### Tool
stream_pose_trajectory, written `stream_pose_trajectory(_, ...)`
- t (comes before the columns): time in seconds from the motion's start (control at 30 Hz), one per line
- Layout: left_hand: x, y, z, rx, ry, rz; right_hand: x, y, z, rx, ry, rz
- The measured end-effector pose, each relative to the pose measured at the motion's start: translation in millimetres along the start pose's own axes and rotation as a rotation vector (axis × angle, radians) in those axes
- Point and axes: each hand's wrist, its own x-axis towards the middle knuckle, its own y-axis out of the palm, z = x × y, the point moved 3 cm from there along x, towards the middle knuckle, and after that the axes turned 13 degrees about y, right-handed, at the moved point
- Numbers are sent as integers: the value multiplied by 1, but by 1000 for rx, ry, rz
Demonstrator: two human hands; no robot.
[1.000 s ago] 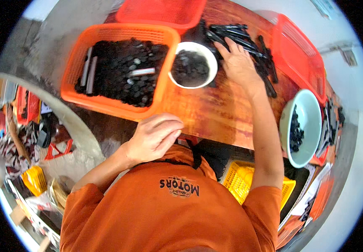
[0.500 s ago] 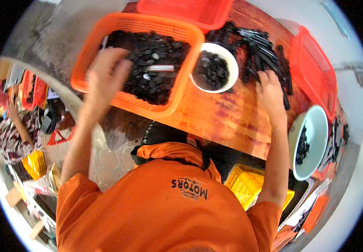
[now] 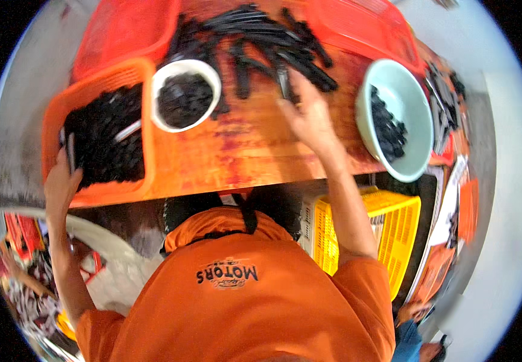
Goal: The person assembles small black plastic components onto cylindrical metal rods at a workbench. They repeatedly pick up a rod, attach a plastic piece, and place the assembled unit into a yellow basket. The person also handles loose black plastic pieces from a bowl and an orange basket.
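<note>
At the left wall of an orange basket [image 3: 147, 130], my left hand [image 3: 60, 186] has its fingers closed on a thin grey stick-shaped thing [image 3: 71, 151]; its exact kind is unclear. Small black pieces [image 3: 107, 142] fill the basket, and a pale, narrow stick [image 3: 128, 131] lies on them. My right hand [image 3: 312, 123] is at the near edge of a pile of long black strips [image 3: 252, 30]. Its thumb and fingers are around a shiny black strip [image 3: 283, 81]. Between the hands stands a white bowl [image 3: 214, 99] holding more small black pieces.
Red baskets [image 3: 125, 36] [image 3: 363, 27] stand at the far left and far right of the wooden table [image 3: 237, 157]. A pale green basin [image 3: 415, 114] with black pieces is at the right. Below the table edge sits a yellow crate [image 3: 403, 241]. Another person's hand [image 3: 415, 311] shows at lower right.
The view has shifted, so the table contents appear farther left. My left hand has gone from above the basket to the grey stick at its wall. My right hand is now around a strip.
</note>
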Motion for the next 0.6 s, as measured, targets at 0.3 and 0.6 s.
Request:
stream_pose_trajectory(0.3, -14, -12, -21, -1164, -47, -362, -23, -21, -5, 581, 370, 1)
stream_pose_trajectory(0.6, -37, -31, -253, -1753, 101, 67, -33, -18, -11, 820, 466, -233)
